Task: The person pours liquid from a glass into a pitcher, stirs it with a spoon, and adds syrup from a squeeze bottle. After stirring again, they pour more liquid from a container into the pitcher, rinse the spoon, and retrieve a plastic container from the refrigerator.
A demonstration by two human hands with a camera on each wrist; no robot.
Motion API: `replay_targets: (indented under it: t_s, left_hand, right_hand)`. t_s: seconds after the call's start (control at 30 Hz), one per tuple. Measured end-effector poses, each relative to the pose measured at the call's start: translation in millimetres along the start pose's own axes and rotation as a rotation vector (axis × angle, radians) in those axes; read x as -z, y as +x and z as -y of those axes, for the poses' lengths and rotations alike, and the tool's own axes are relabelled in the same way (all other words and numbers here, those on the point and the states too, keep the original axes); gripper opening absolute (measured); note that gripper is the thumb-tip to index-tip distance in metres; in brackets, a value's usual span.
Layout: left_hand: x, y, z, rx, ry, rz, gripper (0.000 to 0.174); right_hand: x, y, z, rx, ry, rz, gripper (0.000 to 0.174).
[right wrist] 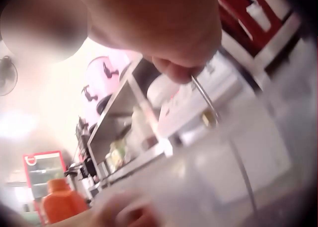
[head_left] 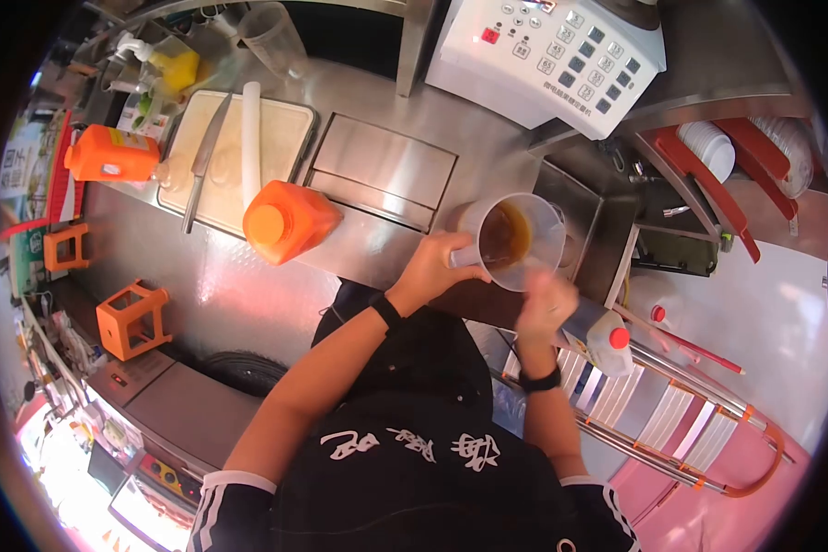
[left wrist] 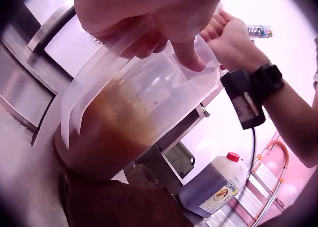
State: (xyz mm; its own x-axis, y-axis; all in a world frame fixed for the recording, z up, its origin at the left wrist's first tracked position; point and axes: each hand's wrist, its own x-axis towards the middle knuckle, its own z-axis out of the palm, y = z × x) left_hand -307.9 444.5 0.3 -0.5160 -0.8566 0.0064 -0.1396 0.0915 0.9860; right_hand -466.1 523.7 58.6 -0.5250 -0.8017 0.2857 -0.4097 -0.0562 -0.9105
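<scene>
A translucent plastic measuring jug (head_left: 546, 230) stands at the counter's front edge, beside the sink. Brown liquid (head_left: 501, 239) with a paler, frothy patch fills its lower part. My left hand (head_left: 430, 274) grips the jug's handle, the thumb lying along the rim in the left wrist view. Over the opposite side of the rim, my right hand (head_left: 549, 304) is blurred, its fingers curled. It holds a thin metal rod (right wrist: 204, 99) that slants down into the jug; the rod's lower end is hidden, so I cannot tell what tool it is.
An orange jug (head_left: 290, 221) stands left, by a cutting board (head_left: 179, 138) with a knife (head_left: 207, 152) and a white stick (head_left: 251, 138). A white keypad machine (head_left: 543, 64) is behind. Right are the sink (head_left: 584, 198), a red-capped jug (left wrist: 213, 187) and a stepladder (head_left: 699, 423).
</scene>
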Motion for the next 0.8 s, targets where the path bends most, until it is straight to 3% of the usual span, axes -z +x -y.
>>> replay_targets:
  t_s: [0.07, 0.1, 0.2, 0.33, 0.4, 0.47, 0.53, 0.6, 0.63, 0.73, 0.8]
  left_hand:
    - [-1, -5, 3, -0.021, -0.004, -0.003, 0.043]
    - [1, -5, 4, 0.011, 0.031, 0.035, 0.042]
    - [1, -4, 2, 0.007, 0.061, 0.098, 0.041]
    - [-1, -1, 0, -0.01, 0.014, 0.043, 0.038]
    - [-3, -8, 1, 0.004, 0.019, 0.052, 0.037]
    - [-1, -4, -3, -0.013, -0.09, 0.054, 0.038]
    - [0, -3, -7, -0.015, -0.094, 0.049, 0.038]
    - [5, -4, -20, 0.075, 0.03, 0.065, 0.037]
    - [5, -3, -15, 0.073, 0.036, 0.057, 0.037]
    - [1, -10, -3, 0.033, 0.019, 0.022, 0.037]
    - [2, -6, -5, 0.072, -0.059, 0.061, 0.039]
  right_hand:
    - [-30, -22, 27, 0.129, 0.038, 0.13, 0.033]
    - [-37, -20, 6, 0.104, 0.104, 0.092, 0.033]
    - [-18, 46, 24, -0.029, 0.223, 0.099, 0.033]
    - [8, 38, 21, -0.083, -0.01, 0.156, 0.045]
    - [-6, 20, 34, 0.061, 0.164, 0.401, 0.04]
    - [-15, 49, 34, 0.055, 0.217, 0.389, 0.042]
    - [-7, 84, 33, -0.055, 0.146, 0.246, 0.045]
    - [25, 86, 11, -0.126, 0.122, 0.365, 0.047]
    - [22, 60, 14, -0.067, 0.087, 0.333, 0.047]
    - [-4, 24, 30, 0.145, 0.145, 0.713, 0.034]
    - [-22, 39, 28, -0.001, 0.234, 0.647, 0.031]
